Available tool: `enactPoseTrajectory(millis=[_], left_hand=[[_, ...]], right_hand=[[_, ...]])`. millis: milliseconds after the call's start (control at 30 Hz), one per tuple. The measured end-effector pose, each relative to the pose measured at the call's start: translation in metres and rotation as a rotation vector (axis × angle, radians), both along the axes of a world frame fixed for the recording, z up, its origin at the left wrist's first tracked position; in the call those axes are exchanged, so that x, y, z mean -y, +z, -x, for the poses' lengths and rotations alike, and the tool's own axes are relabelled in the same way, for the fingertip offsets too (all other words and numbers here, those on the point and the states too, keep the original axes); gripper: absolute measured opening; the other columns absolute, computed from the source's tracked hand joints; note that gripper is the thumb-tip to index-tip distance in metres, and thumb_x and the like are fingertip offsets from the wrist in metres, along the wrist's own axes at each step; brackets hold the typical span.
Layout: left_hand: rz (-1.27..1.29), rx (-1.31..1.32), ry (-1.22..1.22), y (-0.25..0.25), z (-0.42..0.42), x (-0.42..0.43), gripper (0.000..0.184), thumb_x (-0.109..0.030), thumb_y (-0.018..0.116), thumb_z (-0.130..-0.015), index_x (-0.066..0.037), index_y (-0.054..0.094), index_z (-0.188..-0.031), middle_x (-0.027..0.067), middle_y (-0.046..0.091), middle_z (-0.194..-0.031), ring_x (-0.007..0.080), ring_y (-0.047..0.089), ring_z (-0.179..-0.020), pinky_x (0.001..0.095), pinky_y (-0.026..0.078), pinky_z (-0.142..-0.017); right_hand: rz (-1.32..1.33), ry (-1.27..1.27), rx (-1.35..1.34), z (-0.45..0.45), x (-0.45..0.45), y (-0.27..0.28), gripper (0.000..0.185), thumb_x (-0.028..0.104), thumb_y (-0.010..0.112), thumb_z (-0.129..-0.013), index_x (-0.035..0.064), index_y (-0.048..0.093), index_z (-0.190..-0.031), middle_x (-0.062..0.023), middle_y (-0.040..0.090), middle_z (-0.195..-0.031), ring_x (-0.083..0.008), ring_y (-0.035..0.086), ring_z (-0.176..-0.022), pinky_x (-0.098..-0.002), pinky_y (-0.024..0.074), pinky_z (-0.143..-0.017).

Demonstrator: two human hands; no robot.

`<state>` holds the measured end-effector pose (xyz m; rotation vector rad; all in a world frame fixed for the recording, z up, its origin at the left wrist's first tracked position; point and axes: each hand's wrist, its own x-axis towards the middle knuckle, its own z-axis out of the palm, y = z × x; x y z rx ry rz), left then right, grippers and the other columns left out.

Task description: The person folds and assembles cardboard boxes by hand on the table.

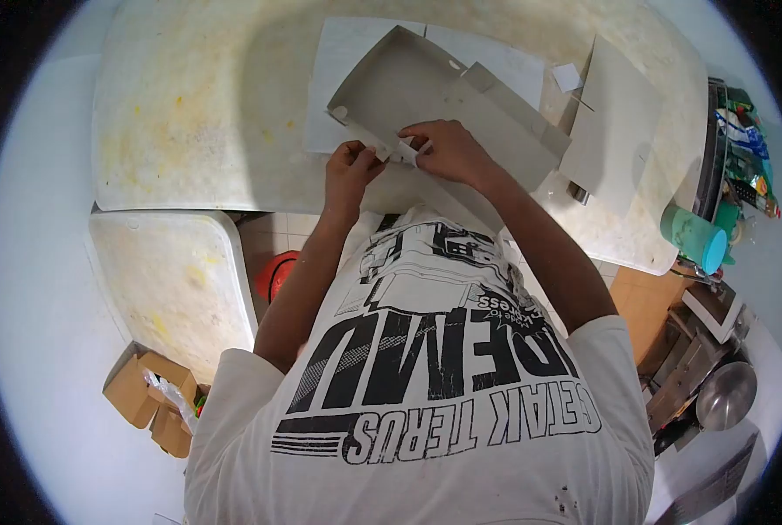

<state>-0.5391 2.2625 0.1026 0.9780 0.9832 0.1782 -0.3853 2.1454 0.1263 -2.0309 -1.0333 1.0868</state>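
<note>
A grey cardboard box (408,83), partly folded with its walls raised, lies tilted on the table in front of me. My left hand (351,178) is closed at the box's near left edge, fingertips pinched on a small pale tab. Close beside it, my right hand (450,150) has its index finger curled over the near wall and its thumb lower down by a whitish flap. Exactly what lies between the fingertips is too small to make out. The box's long side panel (518,127) stretches out to the right, beyond my right hand.
White flat sheets (338,52) lie under the box. To the right are a grey cardboard sheet (623,114), a small white paper square (568,77), a short metal cylinder (577,192) and a turquoise container (695,238). A brown carton (137,398) stands lower left.
</note>
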Motion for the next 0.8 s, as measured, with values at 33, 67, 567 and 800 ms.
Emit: enactPoseTrajectory(millis=[33,67,567,800], left_hand=[[0.001,-0.017,0.008,0.004,0.0,-0.002,0.024,-0.012,0.059,-0.086,0.004,0.047,-0.101,0.0111,0.056,-0.091,0.0167,0.059,-0.081,0.0276,0.054,-0.075],[0.002,-0.032,0.013,0.008,-0.002,-0.003,0.025,-0.011,0.059,-0.086,0.004,0.046,-0.102,0.0113,0.056,-0.092,0.0171,0.06,-0.081,0.0279,0.054,-0.075],[-0.097,-0.077,-0.144,0.006,-0.007,-0.018,0.048,-0.014,0.064,-0.082,0.0,0.038,-0.12,0.0147,0.058,-0.101,0.0232,0.061,-0.086,0.0328,0.053,-0.076],[-0.578,-0.172,-0.302,-0.018,-0.009,-0.016,0.059,-0.013,0.07,-0.071,0.004,0.037,-0.117,0.013,0.064,-0.077,0.0227,0.064,-0.074,0.0324,0.05,-0.065]], right_hand=[[-0.033,-0.054,-0.049,0.002,0.002,0.003,0.037,0.005,0.062,-0.068,0.006,0.066,-0.104,-0.0152,0.067,-0.093,-0.0231,0.066,-0.084,-0.0297,0.0512,-0.078],[-0.077,-0.066,-0.035,0.006,0.006,0.0,0.034,0.006,0.063,-0.068,0.0063,0.066,-0.102,-0.0147,0.067,-0.092,-0.0245,0.066,-0.083,-0.032,0.0516,-0.077],[-0.124,-0.08,0.085,0.007,0.007,-0.008,0.02,0.019,0.065,-0.079,0.0033,0.067,-0.092,-0.0152,0.065,-0.077,-0.0234,0.063,-0.067,-0.0328,0.0485,-0.066],[0.002,0.053,0.317,-0.005,-0.016,-0.002,0.015,0.015,0.065,-0.078,0.0026,0.068,-0.085,-0.0175,0.065,-0.081,-0.0336,0.064,-0.075,-0.0415,0.0502,-0.071]])
